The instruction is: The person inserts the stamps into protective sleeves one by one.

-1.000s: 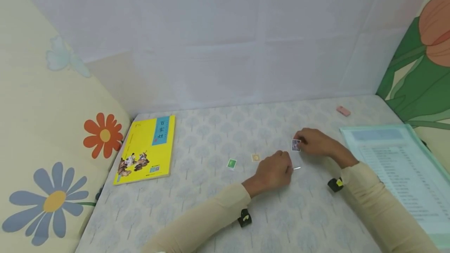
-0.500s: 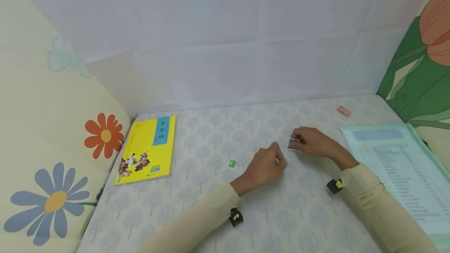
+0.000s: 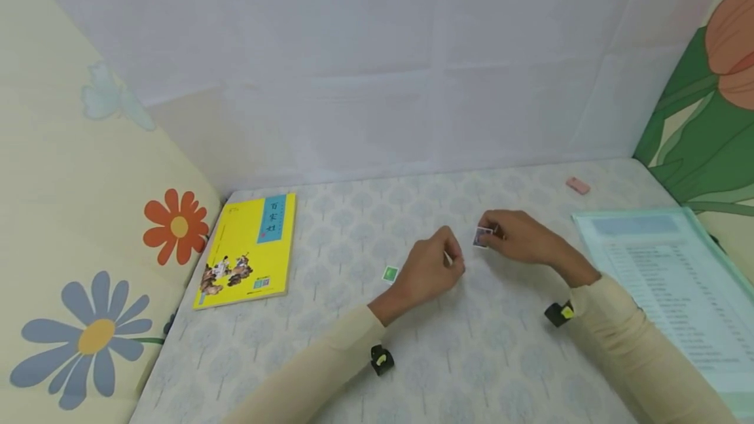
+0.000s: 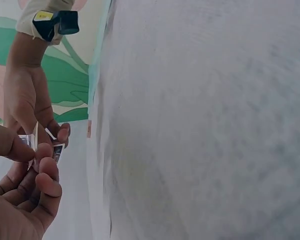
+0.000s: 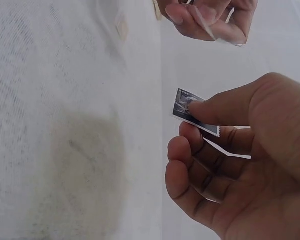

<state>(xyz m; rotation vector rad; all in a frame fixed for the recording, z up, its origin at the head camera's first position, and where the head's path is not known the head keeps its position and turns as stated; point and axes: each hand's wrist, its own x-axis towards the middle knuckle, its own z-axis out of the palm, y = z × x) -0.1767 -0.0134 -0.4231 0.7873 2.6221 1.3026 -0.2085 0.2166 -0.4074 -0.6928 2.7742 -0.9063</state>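
2 hands meet over the middle of the table (image 3: 483,371). The right hand (image 3: 518,237) pinches a small stamp (image 3: 482,237) between thumb and forefinger; the left hand (image 3: 427,270), fingers curled, pinches a thin clear sleeve (image 5: 210,27). Judging by this, keep the stamp flat, grip its edge only, and steady both wrists.

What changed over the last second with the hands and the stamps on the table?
The left hand lifted off the table and moved left and up, now covering the tan stamp. The right hand carried its pinched grey stamp slightly left. The green stamp and yellow book stayed put.
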